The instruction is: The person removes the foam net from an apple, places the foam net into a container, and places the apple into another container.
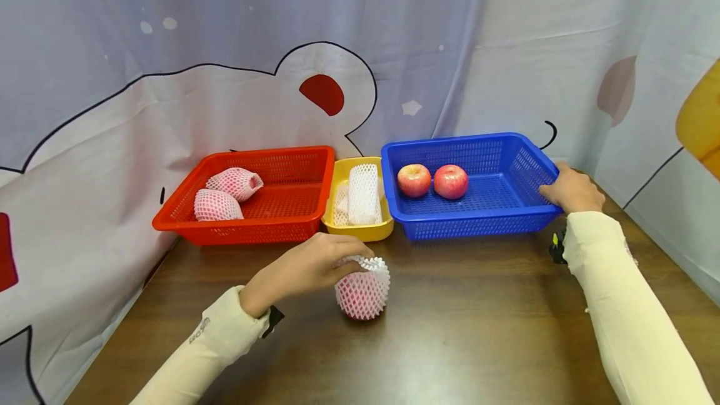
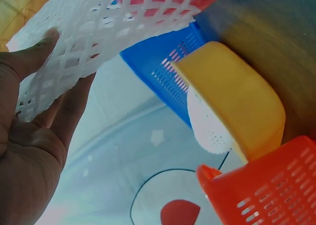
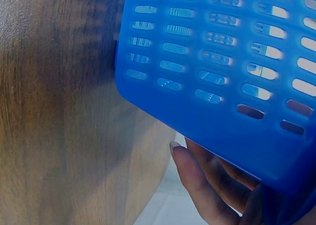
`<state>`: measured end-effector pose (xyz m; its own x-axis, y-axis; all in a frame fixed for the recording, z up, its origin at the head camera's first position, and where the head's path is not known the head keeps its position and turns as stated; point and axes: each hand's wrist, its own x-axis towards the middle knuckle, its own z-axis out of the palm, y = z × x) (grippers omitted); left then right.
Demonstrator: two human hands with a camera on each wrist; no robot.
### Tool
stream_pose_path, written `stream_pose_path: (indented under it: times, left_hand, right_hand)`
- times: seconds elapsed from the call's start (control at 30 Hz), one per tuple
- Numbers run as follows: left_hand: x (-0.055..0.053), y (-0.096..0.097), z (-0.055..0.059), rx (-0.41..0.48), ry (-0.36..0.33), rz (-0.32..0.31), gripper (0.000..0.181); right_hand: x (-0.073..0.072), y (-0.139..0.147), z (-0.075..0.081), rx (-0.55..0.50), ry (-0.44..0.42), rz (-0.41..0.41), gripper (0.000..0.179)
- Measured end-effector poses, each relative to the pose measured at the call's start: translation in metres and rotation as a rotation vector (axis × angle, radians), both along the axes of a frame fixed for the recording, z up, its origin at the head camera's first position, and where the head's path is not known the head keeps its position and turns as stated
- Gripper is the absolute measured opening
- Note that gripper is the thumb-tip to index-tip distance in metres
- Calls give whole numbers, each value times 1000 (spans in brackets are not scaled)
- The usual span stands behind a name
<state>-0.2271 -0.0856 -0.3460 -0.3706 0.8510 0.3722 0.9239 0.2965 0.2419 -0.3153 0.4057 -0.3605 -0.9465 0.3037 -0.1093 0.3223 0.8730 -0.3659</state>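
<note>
A red apple in a white foam net [image 1: 362,292] stands on the table in the head view. My left hand [image 1: 320,264] pinches the upper end of that net. In the left wrist view, the thumb [image 2: 37,55] lies on one side of the white mesh and fingers are behind it; red apple skin shows through at the top. My right hand [image 1: 576,191] grips the right end of a blue basket [image 1: 478,217], which holds two bare apples [image 1: 414,180]. Several of its fingers [image 3: 190,178] show beside the basket wall in the right wrist view.
To the left is a red basket [image 1: 281,230] with two net-covered fruits [image 1: 218,205]. Between the baskets sits a small yellow tub [image 1: 360,232] holding white foam nets [image 1: 364,192]. A patterned curtain [image 1: 236,105] hangs behind the brown wooden table [image 1: 461,330].
</note>
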Motion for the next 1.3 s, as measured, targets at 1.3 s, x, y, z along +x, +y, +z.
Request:
stream_pose_path:
  times: [1.3]
  left_hand:
    - [-35,5,9,323,28,341,25]
  right_hand:
    - [-1,1,-2,5,5,-11,79]
